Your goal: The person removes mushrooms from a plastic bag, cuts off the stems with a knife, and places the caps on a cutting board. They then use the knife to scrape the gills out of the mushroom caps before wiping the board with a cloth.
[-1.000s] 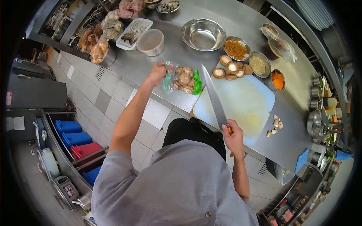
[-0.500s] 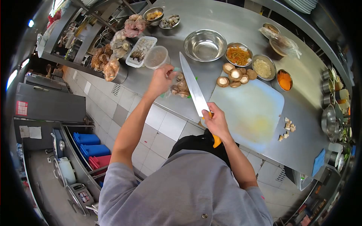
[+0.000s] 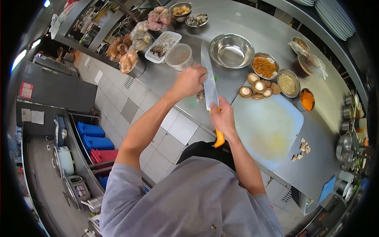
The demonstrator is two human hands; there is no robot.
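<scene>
My right hand (image 3: 224, 118) is wrapped round the yellow handle of a large kitchen knife (image 3: 209, 75). Its broad blade points away from me across the counter. Close against the left side of the blade is my left hand (image 3: 190, 83), its fingers curled together. Whatever those fingers hold is hidden. Under and beside them, brown mushrooms in a clear plastic bag (image 3: 200, 95) show only in part. Whole brown mushrooms (image 3: 258, 87) are heaped at the far left corner of the white cutting board (image 3: 266, 126), to the right of the knife.
Beyond the knife stands a steel bowl (image 3: 231, 50). Bowls of shredded vegetables (image 3: 265, 66), chopped white pieces (image 3: 288, 83) and orange slices (image 3: 307, 99) line the board's far side. A clear tub (image 3: 179, 57) and a white tray (image 3: 162, 46) sit left. Mushroom scraps (image 3: 303, 148) lie right.
My left hand has moved right, up to the knife blade, and now covers most of the mushroom bag. The knife has turned more upright in view, still in my right hand. The camera view has shifted.
</scene>
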